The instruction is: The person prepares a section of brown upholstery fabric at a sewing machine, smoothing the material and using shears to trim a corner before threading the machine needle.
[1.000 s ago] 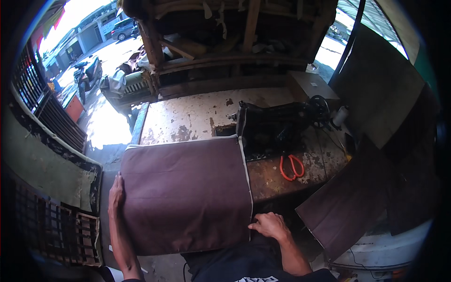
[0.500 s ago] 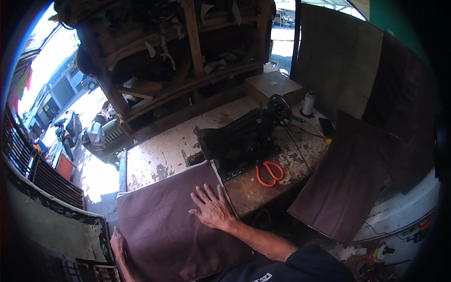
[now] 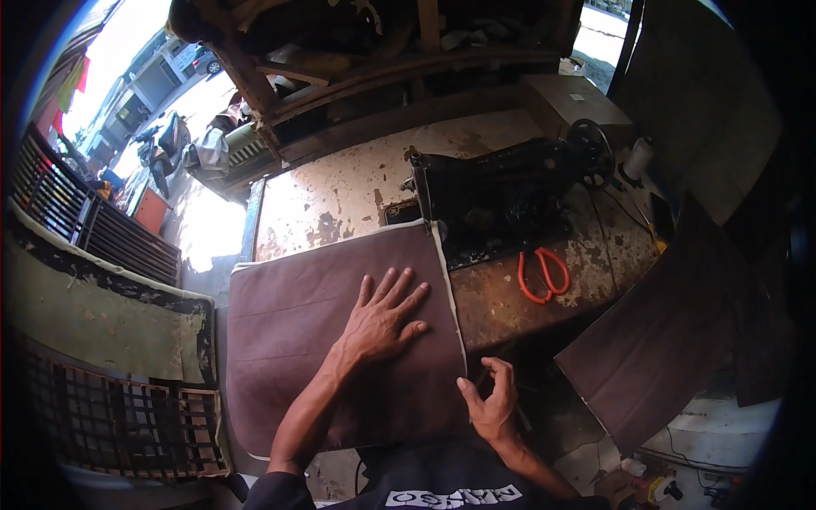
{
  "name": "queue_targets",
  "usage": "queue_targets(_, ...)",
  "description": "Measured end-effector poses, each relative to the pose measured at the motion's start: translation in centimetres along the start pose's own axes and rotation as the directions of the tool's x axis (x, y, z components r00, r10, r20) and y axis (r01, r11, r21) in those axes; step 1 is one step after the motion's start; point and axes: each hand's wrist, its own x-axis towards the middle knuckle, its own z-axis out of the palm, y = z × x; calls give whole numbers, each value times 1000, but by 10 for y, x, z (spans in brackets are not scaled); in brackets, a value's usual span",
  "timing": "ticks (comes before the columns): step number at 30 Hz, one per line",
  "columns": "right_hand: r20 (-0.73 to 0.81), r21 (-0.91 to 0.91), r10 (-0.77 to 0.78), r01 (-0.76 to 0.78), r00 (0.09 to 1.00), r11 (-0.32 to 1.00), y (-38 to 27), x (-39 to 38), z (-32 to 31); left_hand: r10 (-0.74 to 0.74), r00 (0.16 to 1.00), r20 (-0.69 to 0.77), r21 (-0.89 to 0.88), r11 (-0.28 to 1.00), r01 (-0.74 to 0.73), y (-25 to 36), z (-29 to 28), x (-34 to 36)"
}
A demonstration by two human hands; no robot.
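A brown fabric panel [image 3: 297, 340] with pale piping along its edges lies partly on the worn sewing table. Its far right corner is under the needle end of a black sewing machine [image 3: 501, 195]. My left hand [image 3: 382, 323] rests flat on the panel, fingers spread. Just beyond the panel's right edge hovers my right hand [image 3: 495, 404], its fingers curled and the thumb apart, with nothing visible between them. Red-handled scissors [image 3: 544, 276] lie on the table in front of the machine; the machine hides their blades.
More brown fabric [image 3: 654, 331] hangs at the right. A white thread cone [image 3: 637, 159] and a cardboard box [image 3: 578, 106] stand behind the machine. At the left is a frame with woven dark straps [image 3: 136, 429]. A wooden frame [image 3: 357, 72] rises behind the table.
My right hand has lifted off the panel and moved right, past its edge. My left hand has gone from the panel's left edge onto its middle. The view has shifted.
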Motion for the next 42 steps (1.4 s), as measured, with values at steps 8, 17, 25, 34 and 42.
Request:
queue_targets(8,410,255,384,-508,828,823,26,-25,0,-453,891,-20,8,892,453,-50,-31,-83)
queue_targets(17,512,279,427,-614,745,738,14,-2,-9,-819,565,-103,73,560,825,-144,-19,-197)
queue_targets(25,493,268,451,-622,744,736,14,-5,-6,-808,580,-105,73,575,815,-160,-20,-176)
queue_targets(34,489,270,450,-620,748,737,9,-3,-7,-824,558,-100,91,550,830,-171,-24,-155)
queue_targets(42,430,291,488,-629,759,721,16,-5,-5,-828,552,-100,61,549,834,-180,-23,-148)
